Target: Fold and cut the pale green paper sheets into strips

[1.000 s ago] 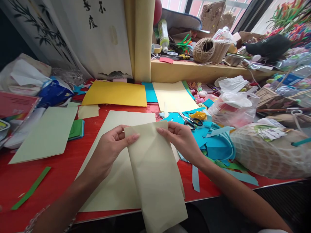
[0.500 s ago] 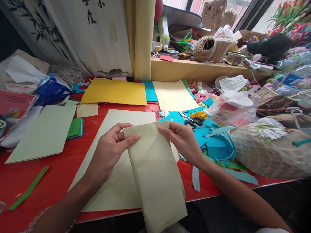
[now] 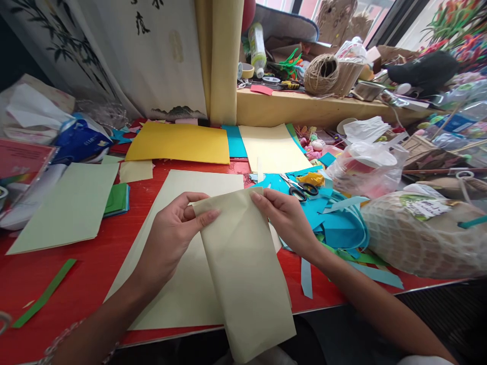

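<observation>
A folded sheet of pale green paper (image 3: pixel 247 274) is held up in front of me, its lower end hanging past the table's front edge. At its top left corner my left hand (image 3: pixel 178 228) pinches it, thumb in front and fingers behind. My right hand (image 3: pixel 283 218) grips the top right corner between thumb and fingers. Beneath it on the table lies a large pale green sheet (image 3: pixel 163 284), partly covered by the held paper and my left arm. Black-handled scissors (image 3: pixel 302 190) rest on blue paper scraps (image 3: pixel 338 230) just beyond my right hand.
The red table (image 3: pixel 87 284) carries a pale green stack (image 3: pixel 72 203), green folded paper (image 3: pixel 117 200) and a green strip (image 3: pixel 45 294) at left. Yellow card (image 3: pixel 178 143) and cream paper (image 3: pixel 272 147) lie at the back. A netted bundle (image 3: pixel 426 238) sits at right.
My right hand has shifted very slightly along the paper's top edge. The held paper's lower end has swung a little to the right. Both hands keep their hold.
</observation>
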Action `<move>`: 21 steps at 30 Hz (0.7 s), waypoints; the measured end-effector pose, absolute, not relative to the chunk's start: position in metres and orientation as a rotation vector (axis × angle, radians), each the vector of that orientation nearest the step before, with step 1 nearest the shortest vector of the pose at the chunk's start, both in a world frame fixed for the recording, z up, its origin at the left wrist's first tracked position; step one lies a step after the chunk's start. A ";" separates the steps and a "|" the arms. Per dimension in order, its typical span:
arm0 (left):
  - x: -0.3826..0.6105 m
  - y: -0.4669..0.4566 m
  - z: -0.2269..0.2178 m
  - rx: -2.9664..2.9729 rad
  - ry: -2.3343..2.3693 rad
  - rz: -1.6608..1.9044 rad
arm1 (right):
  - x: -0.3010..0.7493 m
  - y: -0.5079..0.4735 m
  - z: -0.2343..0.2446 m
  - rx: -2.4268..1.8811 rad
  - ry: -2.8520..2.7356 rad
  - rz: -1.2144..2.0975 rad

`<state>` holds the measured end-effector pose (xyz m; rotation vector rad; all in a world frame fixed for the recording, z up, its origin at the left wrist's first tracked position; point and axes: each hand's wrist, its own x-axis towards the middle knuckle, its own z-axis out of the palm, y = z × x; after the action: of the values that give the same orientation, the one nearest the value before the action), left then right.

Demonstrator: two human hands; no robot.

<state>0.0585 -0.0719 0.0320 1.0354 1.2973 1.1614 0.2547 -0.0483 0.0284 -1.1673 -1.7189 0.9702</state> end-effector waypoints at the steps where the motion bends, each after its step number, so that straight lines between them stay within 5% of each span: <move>1: 0.058 -0.072 0.032 1.040 1.292 1.161 | 0.255 -0.049 0.029 -1.172 -1.719 0.977; 21: 0.060 -0.074 0.030 1.156 1.330 1.433 | 0.255 -0.049 0.032 -1.109 -1.657 1.018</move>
<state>0.0600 -0.0739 0.0300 1.1560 1.3299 1.4334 0.2551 -0.0493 0.0318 -1.1090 -1.6569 1.0180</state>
